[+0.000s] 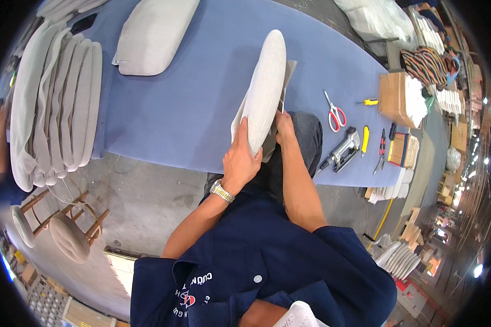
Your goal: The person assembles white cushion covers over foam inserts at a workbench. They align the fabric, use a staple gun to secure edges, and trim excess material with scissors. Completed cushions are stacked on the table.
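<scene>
A light grey fabric-covered cushion (268, 82) stands on edge above the near part of the blue table, its long rounded side upright. My left hand (243, 158) is closed round its lower end, fingers lying along the fabric. My right hand (283, 126) grips the cushion's right side near the bottom, beside a loose grey-brown flap; some of its fingertips are hidden. Another grey cushion (155, 35) lies flat at the far left of the table. To the right of my right hand lie red-handled scissors (335, 114) and a metal staple gun (341, 152).
Several grey cushions (60, 103) stand packed at the table's left end. A yellow cutter (365, 140), red-handled pliers (382, 150), a yellow-handled screwdriver (370, 102) and a cardboard box (394, 98) are on the right. Round-seated stools (71, 237) stand on the left floor; another person's arm shows beyond the cushions.
</scene>
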`<act>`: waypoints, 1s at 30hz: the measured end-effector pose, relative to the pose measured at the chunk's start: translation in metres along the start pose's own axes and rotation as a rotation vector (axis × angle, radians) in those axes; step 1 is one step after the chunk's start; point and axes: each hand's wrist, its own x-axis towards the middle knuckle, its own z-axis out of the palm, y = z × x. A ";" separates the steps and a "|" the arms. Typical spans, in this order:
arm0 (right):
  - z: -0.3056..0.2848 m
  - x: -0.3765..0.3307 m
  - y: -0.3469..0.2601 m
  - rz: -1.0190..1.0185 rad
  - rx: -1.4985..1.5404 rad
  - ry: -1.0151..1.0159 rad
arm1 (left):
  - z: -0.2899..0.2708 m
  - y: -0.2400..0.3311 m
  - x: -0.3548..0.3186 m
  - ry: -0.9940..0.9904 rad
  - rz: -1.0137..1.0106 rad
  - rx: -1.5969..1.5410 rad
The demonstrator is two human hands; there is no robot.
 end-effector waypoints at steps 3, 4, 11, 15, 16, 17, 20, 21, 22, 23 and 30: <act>0.010 0.019 0.001 0.102 0.160 0.178 | -0.002 0.000 0.005 -0.011 -0.006 -0.039; 0.017 0.026 0.001 0.163 0.233 0.260 | -0.003 0.002 0.006 -0.022 -0.005 -0.031; 0.048 0.013 -0.005 0.067 -0.220 0.468 | -0.010 0.000 0.009 -0.020 -0.009 -0.011; 0.046 0.016 0.006 -0.013 -0.258 0.468 | -0.012 0.003 0.010 -0.089 -0.033 0.003; 0.046 0.019 0.008 0.000 -0.292 0.486 | -0.013 0.003 0.016 -0.110 -0.038 -0.018; 0.050 0.018 0.003 0.009 -0.324 0.502 | -0.014 0.004 0.022 -0.128 -0.039 -0.040; 0.054 0.015 0.000 0.058 -0.427 0.547 | -0.019 0.016 0.051 -0.150 -0.013 0.005; 0.057 0.016 -0.003 0.067 -0.462 0.553 | -0.021 0.021 0.068 -0.138 0.005 0.037; 0.059 0.017 -0.007 0.075 -0.451 0.560 | -0.020 0.025 0.089 -0.135 0.036 0.011; 0.063 0.011 -0.015 0.091 -0.437 0.568 | -0.020 0.027 0.113 -0.138 0.065 -0.011; 0.072 0.007 -0.015 0.086 -0.390 0.563 | -0.015 0.063 0.260 -0.139 0.006 0.058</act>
